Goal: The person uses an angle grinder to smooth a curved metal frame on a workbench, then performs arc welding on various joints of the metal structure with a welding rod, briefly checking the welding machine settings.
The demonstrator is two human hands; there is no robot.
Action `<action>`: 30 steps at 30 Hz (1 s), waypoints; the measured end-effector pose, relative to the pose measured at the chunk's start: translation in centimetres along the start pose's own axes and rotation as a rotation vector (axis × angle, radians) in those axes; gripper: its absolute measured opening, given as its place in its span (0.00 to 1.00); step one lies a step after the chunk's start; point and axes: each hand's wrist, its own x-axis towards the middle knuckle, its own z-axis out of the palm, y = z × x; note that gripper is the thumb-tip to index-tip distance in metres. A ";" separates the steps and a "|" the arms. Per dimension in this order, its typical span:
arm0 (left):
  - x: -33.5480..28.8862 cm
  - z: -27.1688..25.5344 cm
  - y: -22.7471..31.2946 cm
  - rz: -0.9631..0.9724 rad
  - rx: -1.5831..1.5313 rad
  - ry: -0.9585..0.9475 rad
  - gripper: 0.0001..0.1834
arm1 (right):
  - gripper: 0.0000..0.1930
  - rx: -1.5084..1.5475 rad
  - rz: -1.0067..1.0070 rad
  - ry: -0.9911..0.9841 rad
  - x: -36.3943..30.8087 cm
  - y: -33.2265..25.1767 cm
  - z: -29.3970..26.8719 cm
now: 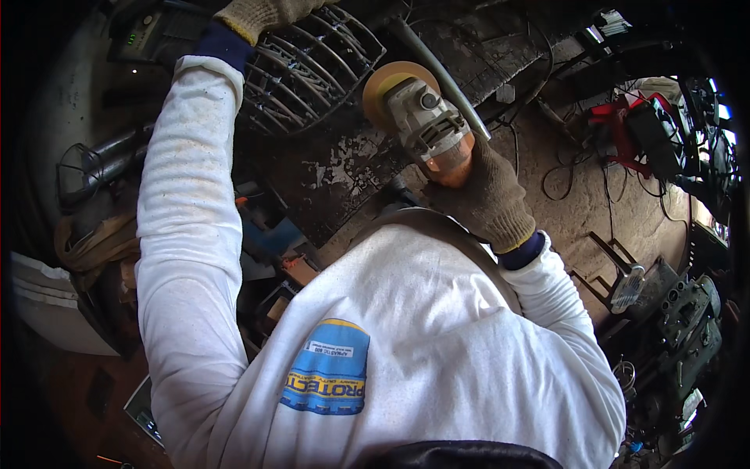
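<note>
My right hand (488, 199), in a brown knit work glove, is closed around the orange body of an angle grinder (428, 117). The grinder's grey head points up and away from me, with a tan round disc (384, 87) at its far left side. At the top edge, my gloved left hand (269, 14) is at the upper edge of a metal grille (312, 66) made of curved bars and many thin rods. Its fingers are mostly cut off by the frame. The grille lies on a dark, worn work surface (344, 168), left of the disc and apart from it.
A long metal pipe (441, 74) slants just behind the grinder. Cables (547, 176) trail across the floor at right, near a red-framed machine (621, 137). Grey-green machinery (680, 328) stands at the lower right. A cylinder (117, 152) lies at far left.
</note>
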 end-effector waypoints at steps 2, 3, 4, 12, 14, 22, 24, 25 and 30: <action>-0.1 0.0 0.1 -0.004 -0.013 -0.028 0.26 | 0.39 0.021 -0.030 0.008 -0.1 -0.1 0.0; -0.4 0.1 0.0 -0.009 -0.012 -0.028 0.26 | 0.39 0.043 -0.060 0.016 -0.1 -0.1 0.0; 0.2 0.6 0.0 0.009 -0.011 -0.010 0.26 | 0.39 0.042 -0.046 0.030 0.0 -0.1 0.0; 1.2 0.9 -1.4 -0.027 0.185 -0.212 0.25 | 0.39 0.017 -0.118 0.065 0.6 0.7 0.3; 0.2 0.4 -0.3 0.030 -0.016 -0.003 0.26 | 0.39 0.003 -0.076 0.051 0.3 0.5 0.0; -0.1 0.9 -0.7 -0.116 -0.100 -0.009 0.24 | 0.37 0.035 -0.007 0.023 0.1 -1.0 -0.8; -0.2 1.3 -2.5 0.296 0.495 0.063 0.24 | 0.39 0.048 -0.108 0.013 0.2 -0.3 -0.4; -0.4 1.1 -2.5 0.433 0.695 0.102 0.24 | 0.39 0.051 -0.113 0.009 0.2 -0.4 -0.5; -0.6 0.7 -0.5 0.021 -0.162 0.085 0.20 | 0.38 0.041 -0.040 0.036 -0.8 0.5 -0.7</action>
